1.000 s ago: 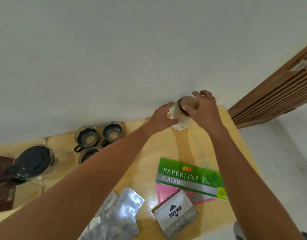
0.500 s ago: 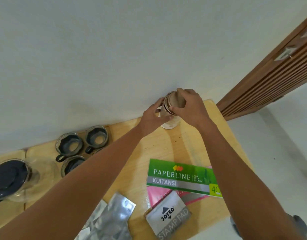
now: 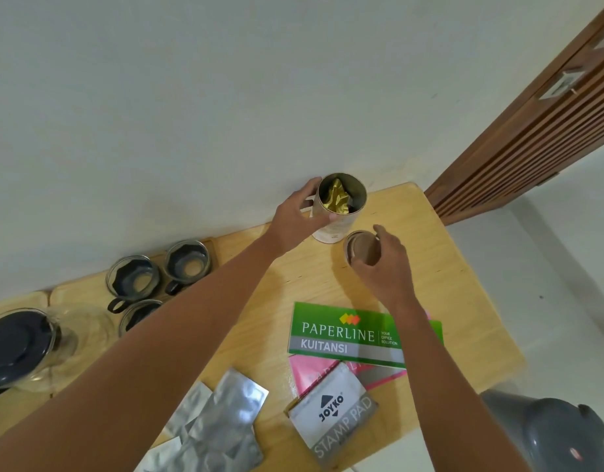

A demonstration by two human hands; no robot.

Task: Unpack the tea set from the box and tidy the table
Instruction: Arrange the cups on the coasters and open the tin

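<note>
Both hands are seen at the far end of the wooden table (image 3: 447,301). A pale round canister (image 3: 338,219) is gripped at its side by the left hand (image 3: 297,216), thumb and fingers curled round the wall; it is kept upright near the wall, its mouth uncovered, and a crumpled gold foil bag (image 3: 338,199) is seen inside. Its brown lid (image 3: 360,248) is held by the right hand (image 3: 385,264), fingers bent round the rim, just beside the canister's base; whether the lid touches the table cannot be told. Three dark glass cups (image 3: 188,260) are grouped at the left near the wall, and a glass teapot with a dark lid (image 3: 18,342) is seen at the left edge. A green receipt book (image 3: 344,335), a stamp pad box (image 3: 334,413) and silver foil pouches (image 3: 222,424) are laid on the near part of the table.
</note>
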